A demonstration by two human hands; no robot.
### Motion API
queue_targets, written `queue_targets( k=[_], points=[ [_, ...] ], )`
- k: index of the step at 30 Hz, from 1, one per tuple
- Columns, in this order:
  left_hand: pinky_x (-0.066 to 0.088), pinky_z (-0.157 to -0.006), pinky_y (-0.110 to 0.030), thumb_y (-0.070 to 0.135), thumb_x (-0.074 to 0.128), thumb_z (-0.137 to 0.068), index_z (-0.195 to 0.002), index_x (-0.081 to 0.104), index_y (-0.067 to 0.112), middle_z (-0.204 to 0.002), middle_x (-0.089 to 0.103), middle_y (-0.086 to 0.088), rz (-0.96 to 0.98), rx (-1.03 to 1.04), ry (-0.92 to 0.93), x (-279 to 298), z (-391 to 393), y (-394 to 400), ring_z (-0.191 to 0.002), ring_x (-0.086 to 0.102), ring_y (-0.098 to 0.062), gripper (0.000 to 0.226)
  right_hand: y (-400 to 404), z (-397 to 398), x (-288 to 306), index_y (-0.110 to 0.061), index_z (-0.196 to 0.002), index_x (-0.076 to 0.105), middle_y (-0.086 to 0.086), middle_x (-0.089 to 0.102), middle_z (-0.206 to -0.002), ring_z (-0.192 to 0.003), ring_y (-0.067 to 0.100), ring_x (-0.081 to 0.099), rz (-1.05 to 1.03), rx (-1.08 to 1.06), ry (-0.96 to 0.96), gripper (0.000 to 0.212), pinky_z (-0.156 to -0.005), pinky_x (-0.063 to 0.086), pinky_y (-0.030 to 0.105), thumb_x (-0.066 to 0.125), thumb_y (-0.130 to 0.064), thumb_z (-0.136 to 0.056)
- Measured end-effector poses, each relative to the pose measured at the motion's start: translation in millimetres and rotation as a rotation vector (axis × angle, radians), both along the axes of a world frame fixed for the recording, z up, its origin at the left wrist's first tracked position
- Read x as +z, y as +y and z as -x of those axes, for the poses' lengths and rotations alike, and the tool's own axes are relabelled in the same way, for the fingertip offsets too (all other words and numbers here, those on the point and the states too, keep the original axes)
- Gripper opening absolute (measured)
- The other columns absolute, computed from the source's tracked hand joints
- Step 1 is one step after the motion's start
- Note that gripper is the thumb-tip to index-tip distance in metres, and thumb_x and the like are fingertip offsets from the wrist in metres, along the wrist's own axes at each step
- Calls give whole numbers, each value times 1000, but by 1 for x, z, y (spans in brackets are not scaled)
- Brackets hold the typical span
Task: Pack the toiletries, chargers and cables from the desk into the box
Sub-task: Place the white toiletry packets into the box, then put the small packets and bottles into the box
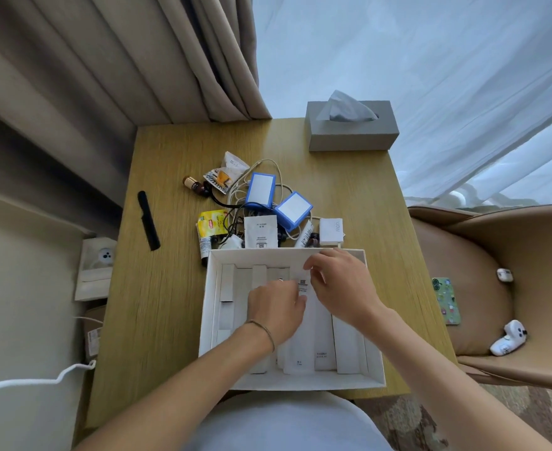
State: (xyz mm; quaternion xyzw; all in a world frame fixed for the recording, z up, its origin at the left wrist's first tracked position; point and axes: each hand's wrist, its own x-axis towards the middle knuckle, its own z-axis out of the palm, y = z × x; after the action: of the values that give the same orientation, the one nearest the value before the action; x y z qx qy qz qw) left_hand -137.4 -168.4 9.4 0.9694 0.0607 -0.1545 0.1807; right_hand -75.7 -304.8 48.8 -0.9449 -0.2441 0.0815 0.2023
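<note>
An open white box (211,307) sits at the desk's near edge with several slim white toiletry packets (323,349) lying in it. Both hands are inside it. My left hand (276,309) and my right hand (336,284) pinch the same white sachet (303,284) between them. Behind the box lies a pile: two blue-edged white chargers (261,189) (293,209), a white 120W charger (331,232), tangled white cables (268,170), a white sachet (261,235), a yellow tea packet (212,222), small brown bottles (196,185).
A black comb (148,220) lies on the wooden desk (157,320) to the left. A grey tissue box (349,131) stands at the back right. On the tan chair (496,255) to the right rest a phone (447,301) and white earbud cases. Curtains hang behind.
</note>
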Motion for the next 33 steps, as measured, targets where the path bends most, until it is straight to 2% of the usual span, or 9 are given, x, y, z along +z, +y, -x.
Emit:
queue_targets(
  k=[3,7,13,20,24,27,30,31,33],
  points=[
    [41,-60,-28,35,52,-93,-89,62,28,-83,68,8,96,43,-201,33,0,23,-78,62,-17,13,17,-19,13,-17,-92,74,-2,70,-86,-85,24,63,-63,-40,-14,19,-66,51,39,58,-8,-86],
    [48,-69,-33,25,58,-89,-92,65,25,-88,67,8,158,99,-342,60,-11,56,-85,59,-17,8,49,-48,19,-19,-94,75,0,71,-89,-85,27,62,-70,-34,28,22,-64,47,34,57,-10,-87],
    [49,-68,-29,31,58,-92,-107,67,28,-101,68,11,145,205,-328,65,-30,104,-92,57,-11,17,101,-88,-3,-26,-116,69,1,70,-119,-110,24,62,160,127,185,31,-77,48,33,56,-15,-90],
    [55,-70,-32,32,56,-93,-103,66,29,-99,67,11,133,275,-283,61,-35,144,-94,59,-13,14,144,-112,-29,-23,-131,60,8,67,-119,-103,31,63,321,201,240,47,-70,51,37,58,-7,-86],
    [50,-69,-27,29,56,-94,-103,67,29,-101,67,12,142,288,-248,55,-37,155,-94,58,-9,14,154,-114,-39,-19,-123,61,8,67,-113,-98,32,64,361,206,232,44,-71,56,39,59,-2,-82],
    [53,-73,-30,28,56,-95,-102,67,28,-100,67,11,155,298,-221,51,-41,161,-95,59,-11,13,157,-114,-44,-18,-120,62,7,67,-111,-95,32,65,332,213,180,46,-73,59,42,59,0,-78],
    [55,-73,-32,28,55,-95,-102,67,27,-99,67,10,165,297,-192,47,-46,164,-93,60,-10,14,155,-114,-46,-21,-119,64,7,70,-103,-89,31,66,344,219,138,48,-67,57,38,60,-2,-75],
    [55,-73,-32,28,55,-95,-102,67,27,-98,67,10,168,293,-187,46,-48,164,-92,60,-10,14,154,-114,-46,-20,-113,66,6,69,-95,-85,31,66,387,226,144,43,-64,54,34,60,-3,-74],
    [55,-73,-31,27,55,-94,-100,68,26,-97,67,10,185,281,-183,45,-54,163,-91,61,-11,14,149,-115,-44,-17,-85,65,3,60,-73,-72,30,60,484,250,183,19,-56,42,28,58,-5,-71]
  ],
)
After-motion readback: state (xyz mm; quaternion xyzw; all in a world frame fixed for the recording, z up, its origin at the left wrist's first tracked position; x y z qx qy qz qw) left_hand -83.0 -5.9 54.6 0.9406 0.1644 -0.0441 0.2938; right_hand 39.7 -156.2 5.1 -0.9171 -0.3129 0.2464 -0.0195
